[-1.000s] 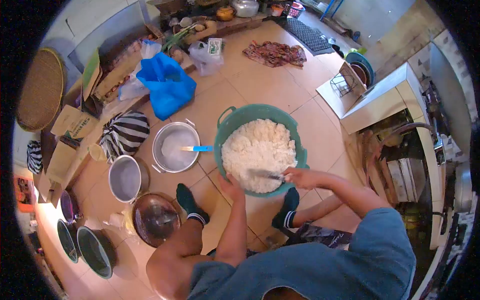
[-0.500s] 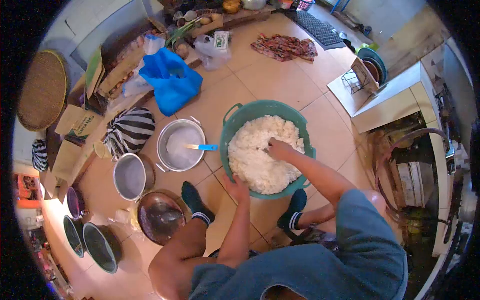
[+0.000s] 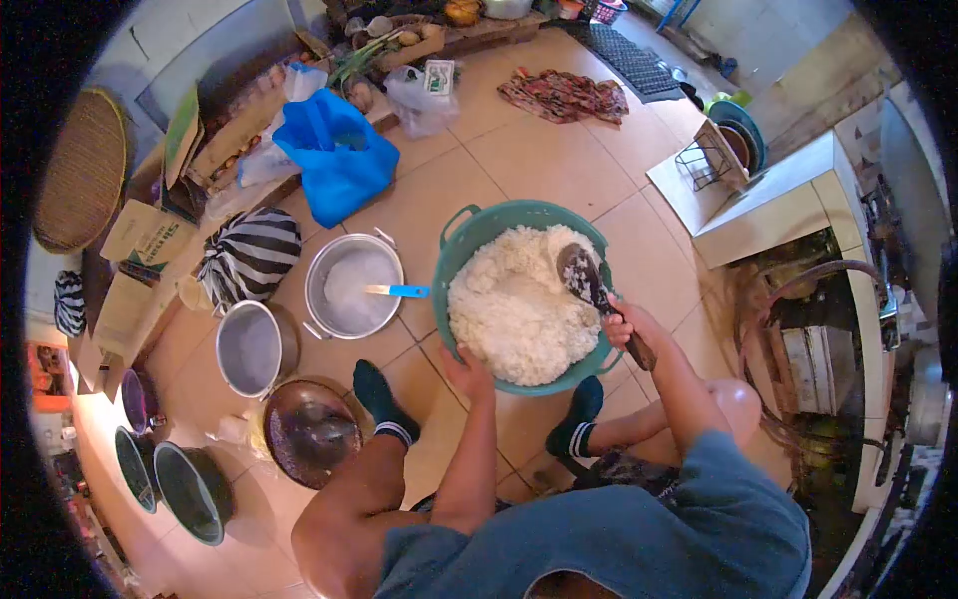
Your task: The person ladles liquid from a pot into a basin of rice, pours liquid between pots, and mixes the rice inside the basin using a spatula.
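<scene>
A wide green tub [image 3: 451, 252] with looped side handles stands on the floor between my feet. Cooked white rice [image 3: 514, 314] fills most of it, with a hollow near the middle. My right hand [image 3: 627, 321] is wrapped around the handle of a dark wooden spoon [image 3: 587, 276] at the tub's right rim. Rice grains cling to the spoon's bowl, which is over the rice at the upper right. At the near left rim, my left hand [image 3: 467, 373] grips the tub's edge, with some fingers hidden.
Left of the tub is a silver pot [image 3: 312, 298] holding a blue-handled spatula [image 3: 404, 291]. Another metal pot [image 3: 249, 347] and a dark round basin [image 3: 309, 431] stand nearer. A blue bag [image 3: 339, 165] and striped bundle [image 3: 251, 255] lie farther left. A tiled counter [image 3: 763, 215] borders the right.
My right hand has come out of the rice and moved right, and the wooden spoon now shows in it. My left hand stays on the tub's rim.
</scene>
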`<state>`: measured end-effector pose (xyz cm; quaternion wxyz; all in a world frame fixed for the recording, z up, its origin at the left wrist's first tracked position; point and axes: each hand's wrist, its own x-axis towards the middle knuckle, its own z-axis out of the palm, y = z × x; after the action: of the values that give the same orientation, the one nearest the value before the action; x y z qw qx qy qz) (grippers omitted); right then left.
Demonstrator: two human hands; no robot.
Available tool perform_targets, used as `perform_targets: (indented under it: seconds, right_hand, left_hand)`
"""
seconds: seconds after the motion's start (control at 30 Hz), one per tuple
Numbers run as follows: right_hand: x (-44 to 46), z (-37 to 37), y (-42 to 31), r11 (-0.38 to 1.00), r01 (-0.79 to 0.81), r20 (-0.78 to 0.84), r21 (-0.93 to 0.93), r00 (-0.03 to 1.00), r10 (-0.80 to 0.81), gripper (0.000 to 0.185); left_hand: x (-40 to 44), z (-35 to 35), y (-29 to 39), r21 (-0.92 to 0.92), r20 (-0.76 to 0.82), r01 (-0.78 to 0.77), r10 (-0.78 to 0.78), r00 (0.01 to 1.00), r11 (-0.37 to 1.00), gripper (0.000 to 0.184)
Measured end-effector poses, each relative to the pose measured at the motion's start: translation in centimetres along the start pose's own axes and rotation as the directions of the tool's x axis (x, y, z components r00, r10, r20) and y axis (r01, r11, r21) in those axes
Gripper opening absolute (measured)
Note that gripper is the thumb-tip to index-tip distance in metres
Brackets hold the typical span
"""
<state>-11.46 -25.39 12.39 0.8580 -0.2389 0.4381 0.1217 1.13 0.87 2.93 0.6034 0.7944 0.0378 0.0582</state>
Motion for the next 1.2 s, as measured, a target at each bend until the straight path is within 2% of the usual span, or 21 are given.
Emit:
perform_targets:
  seconds: [0.03,0.13,0.17,0.2,0.27,0.33,0.37,0.43,0.47,0.53,0.57,0.63,0.73,0.77,0.83,0.93,1.03,1.07,1.13,1.17,1.2]
  right_hand:
    - [0.3,-1.9,0.9,0.998,0.014,0.095,-0.062,0.995,-0.008,0.026]
    - [-4.8,3.7,2.8,0.935,0.128,-0.166,-0.33,0.968,-0.191,0.025]
    - [-5.7,4.1,2.6,0.852,0.111,-0.202,-0.511,0.949,-0.244,0.026]
    - [-5.3,3.5,2.5,0.718,0.189,-0.186,-0.67,0.893,-0.409,0.028]
    - [-2.2,1.2,2.0,0.35,0.261,-0.058,-0.9,0.724,-0.687,0.032]
    - [2.3,-0.8,0.1,-0.154,0.232,0.249,-0.96,0.465,-0.85,0.035]
    - [4.0,-1.0,-0.3,-0.173,0.142,0.222,-0.975,0.518,-0.826,0.035]
    - [6.6,-0.3,-0.5,-0.22,-0.037,0.152,-0.975,0.614,-0.774,0.034]
    - [6.5,0.4,0.6,-0.22,-0.077,0.118,-0.972,0.652,-0.749,0.032]
    - [5.3,1.8,2.9,-0.228,-0.157,0.051,-0.961,0.708,-0.705,0.029]
    - [3.6,2.2,4.0,-0.289,-0.193,0.04,-0.938,0.766,-0.641,0.031]
    - [0.4,2.8,5.6,-0.411,-0.246,-0.001,-0.878,0.859,-0.511,0.036]
    - [-2.0,2.2,6.8,-0.285,-0.102,0.06,-0.953,0.86,-0.508,0.036]
    - [-2.7,2.8,7.3,-0.146,-0.086,0.009,-0.986,0.835,-0.55,0.036]
    - [-4.0,4.1,7.8,0.114,-0.038,-0.099,-0.993,0.797,-0.596,0.034]
    - [-1.0,1.2,8.7,0.203,0.021,-0.147,-0.979,0.616,-0.774,0.032]
    - [1.2,-0.8,9.1,-0.077,-0.109,0.009,-0.991,0.521,-0.854,0.032]
    - [0.7,0.3,9.4,-0.226,-0.228,0.097,-0.947,0.469,-0.878,0.032]
    - [-0.2,2.7,9.2,-0.476,-0.449,0.316,-0.756,0.386,-0.867,0.032]
    - [0.2,4.4,8.7,-0.531,-0.339,0.418,-0.777,0.353,-0.837,0.03]
    - [0.5,5.8,8.6,-0.574,-0.224,0.501,-0.787,0.312,-0.808,0.028]
  left_hand:
    - [0.1,0.0,-0.3,0.018,0.003,-0.012,0.012,1.0,1.0,0.029]
    - [0.1,0.1,-0.7,0.056,-0.016,-0.04,0.04,0.999,0.998,0.027]
    - [0.0,0.1,-0.5,0.067,-0.025,-0.047,0.048,0.999,0.997,0.026]
    - [-0.1,0.1,-0.4,0.047,-0.024,-0.036,0.037,0.999,0.998,0.025]
    - [-0.1,-0.2,0.8,0.008,-0.02,-0.021,0.021,1.0,1.0,0.023]
    - [-0.1,-0.1,-0.2,0.097,-0.014,-0.024,0.025,1.0,0.995,0.023]
    - [-0.2,-0.1,-0.7,0.142,-0.012,-0.024,0.026,1.0,0.99,0.023]
    - [-0.2,-0.1,-0.5,0.103,-0.012,-0.026,0.027,1.0,0.994,0.025]
    - [-0.3,-0.3,-0.7,0.087,-0.008,-0.026,0.027,1.0,0.996,0.026]
    - [0.2,0.7,-2.9,0.197,-0.061,-0.102,0.116,0.991,0.975,0.027]
    - [0.0,0.9,-2.9,0.251,-0.082,-0.126,0.151,0.985,0.96,0.028]
    - [-0.1,0.6,-1.9,0.161,-0.025,-0.037,0.041,0.999,0.986,0.03]
    - [0.0,0.2,-0.8,0.086,-0.009,0.03,-0.03,1.0,0.996,0.031]
    - [0.0,0.2,-0.8,0.068,-0.02,0.046,-0.045,0.999,0.997,0.031]
    - [-0.2,0.4,-1.4,0.049,-0.031,-0.027,0.029,0.999,0.998,0.03]
    - [-0.2,0.4,-3.3,0.013,-0.011,-0.019,0.019,1.0,1.0,0.029]
    - [0.0,0.3,-2.8,0.034,0.039,0.072,-0.073,0.997,0.997,0.031]
    - [-0.1,0.3,-2.9,0.058,0.045,0.115,-0.117,0.992,0.992,0.032]
    - [-0.2,0.9,-3.7,0.145,-0.085,-0.01,0.023,0.996,0.989,0.032]
    - [-0.1,1.1,-3.7,0.204,-0.139,-0.064,0.094,0.986,0.977,0.032]
    - [-0.2,1.2,-3.9,0.185,-0.15,-0.044,0.072,0.986,0.982,0.03]
